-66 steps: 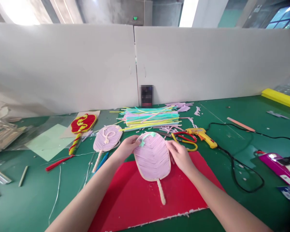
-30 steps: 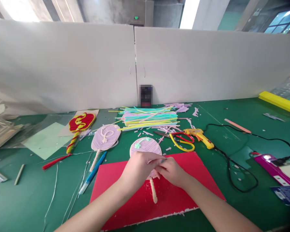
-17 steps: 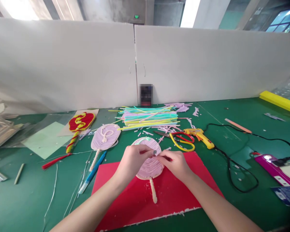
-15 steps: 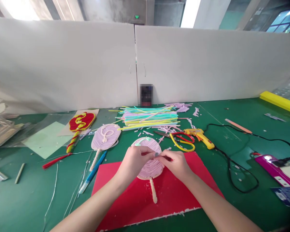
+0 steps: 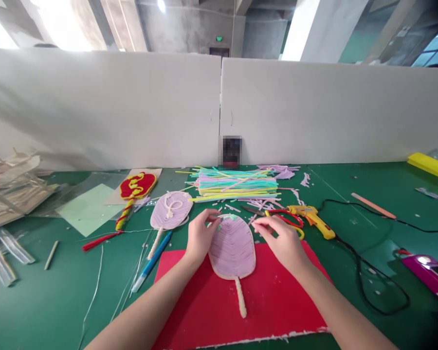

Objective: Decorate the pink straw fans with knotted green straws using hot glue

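Note:
A lilac fan-shaped piece [image 5: 231,248] with ribbed rows, a cream rim and a twisted cream handle [image 5: 240,297] lies on a red sheet [image 5: 277,301]. Light green fuzzy trim [image 5: 230,217] sits along its top edge. My left hand [image 5: 201,236] is at the upper left of the fan, thumb and fingers curved with a gap between them. Beyond the right rim, my right hand [image 5: 279,239] is raised, its thumb and forefinger drawn together; anything between the fingertips is too small to make out. A second lilac fan [image 5: 171,211] with a cream loop lies to the left.
Bundled pastel pipe cleaners [image 5: 237,184] lie behind the fan, beside scissors [image 5: 301,232] and a yellow glue gun [image 5: 312,218] with a black cord. At left are a blue pen [image 5: 153,260], a red-and-yellow fan [image 5: 138,186] and pale green paper [image 5: 89,209]. A purple power strip [image 5: 423,274] stands right.
My hands have parted from their meeting point above the fan, uncovering its middle. The small grey-green bit seen between the fingertips no longer shows. The view has shifted slightly.

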`<state>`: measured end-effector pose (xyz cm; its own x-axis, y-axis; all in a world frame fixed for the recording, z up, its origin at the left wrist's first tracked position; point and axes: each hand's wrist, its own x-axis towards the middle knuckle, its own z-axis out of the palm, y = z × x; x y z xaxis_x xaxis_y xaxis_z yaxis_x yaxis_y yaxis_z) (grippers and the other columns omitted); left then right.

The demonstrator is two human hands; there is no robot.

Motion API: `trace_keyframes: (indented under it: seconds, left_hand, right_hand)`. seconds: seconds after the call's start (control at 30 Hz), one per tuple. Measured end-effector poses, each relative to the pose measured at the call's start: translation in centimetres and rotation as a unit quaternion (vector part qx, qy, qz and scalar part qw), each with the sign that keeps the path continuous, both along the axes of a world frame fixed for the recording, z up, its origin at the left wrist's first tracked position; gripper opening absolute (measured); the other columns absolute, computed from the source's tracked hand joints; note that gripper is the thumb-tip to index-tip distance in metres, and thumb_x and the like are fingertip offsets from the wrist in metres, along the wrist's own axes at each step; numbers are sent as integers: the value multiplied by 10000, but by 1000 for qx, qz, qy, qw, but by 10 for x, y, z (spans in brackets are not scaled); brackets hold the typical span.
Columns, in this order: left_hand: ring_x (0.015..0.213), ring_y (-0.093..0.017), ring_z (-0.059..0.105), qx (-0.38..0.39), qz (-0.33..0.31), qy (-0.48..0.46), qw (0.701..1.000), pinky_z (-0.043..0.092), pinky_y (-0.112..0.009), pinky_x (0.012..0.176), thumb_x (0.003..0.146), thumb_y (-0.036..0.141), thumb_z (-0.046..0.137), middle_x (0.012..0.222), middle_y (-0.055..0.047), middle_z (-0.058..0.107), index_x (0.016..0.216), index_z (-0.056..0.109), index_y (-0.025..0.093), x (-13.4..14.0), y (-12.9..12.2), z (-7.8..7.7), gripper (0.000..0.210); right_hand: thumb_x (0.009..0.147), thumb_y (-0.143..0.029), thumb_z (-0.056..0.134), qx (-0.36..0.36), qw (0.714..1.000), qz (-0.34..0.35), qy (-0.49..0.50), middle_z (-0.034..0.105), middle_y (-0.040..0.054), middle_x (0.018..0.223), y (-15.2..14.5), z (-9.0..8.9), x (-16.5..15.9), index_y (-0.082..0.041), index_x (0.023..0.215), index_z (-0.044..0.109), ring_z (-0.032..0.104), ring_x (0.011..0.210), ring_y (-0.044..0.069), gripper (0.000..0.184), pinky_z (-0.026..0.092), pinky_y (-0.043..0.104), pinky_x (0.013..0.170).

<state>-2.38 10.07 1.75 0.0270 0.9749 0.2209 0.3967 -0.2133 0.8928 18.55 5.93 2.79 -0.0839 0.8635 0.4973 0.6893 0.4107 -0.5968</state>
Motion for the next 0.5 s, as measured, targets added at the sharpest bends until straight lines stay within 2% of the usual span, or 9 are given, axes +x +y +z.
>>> trace_keyframes:
  seconds: [0.07,0.13,0.27,0.33,0.4,0.5]
  left_hand:
    - [736,-140,607,25,18,-14,999,455,-250,734,775,244,552,766,-10,647,933,608,183,-1,2,-9,179]
    - [727,-134,603,44,36,-17,998,449,-241,720,795,254,529,754,-1,636,938,607,189,-1,4,-14,176]
    - [640,-119,571,32,67,-38,997,434,-220,643,848,287,454,662,20,589,979,586,188,-2,6,-15,211]
    - [595,-112,543,22,87,-48,995,420,-212,607,860,296,435,621,30,554,994,576,185,-3,7,-15,224]
    - [566,-108,518,14,98,-60,993,403,-206,577,861,298,432,593,39,519,1002,568,184,-4,9,-16,227]
    - [539,-107,487,9,102,-73,992,380,-204,548,867,300,422,566,46,472,1003,562,182,-5,11,-19,228]
  right_hand:
    - [860,-292,508,1,999,43,-28,644,57,885,18,13,-4,-222,913,634,589,781,176,154,464,289,695]
    - [852,-273,527,14,996,66,-51,643,52,909,44,27,-16,-218,915,647,586,833,175,147,466,291,734]
    - [867,-239,503,39,986,90,-137,650,51,923,112,48,-61,-203,918,671,564,921,173,179,445,294,810]
    - [875,-245,487,22,970,91,-223,654,70,943,145,52,-89,-186,932,682,555,936,179,211,442,284,794]
    - [890,-232,457,-6,938,96,-332,652,82,994,173,50,-118,-179,968,679,539,990,174,242,424,264,816]
    - [863,-195,488,-28,920,102,-376,675,92,954,202,39,-155,-163,907,698,571,947,184,216,428,259,772]
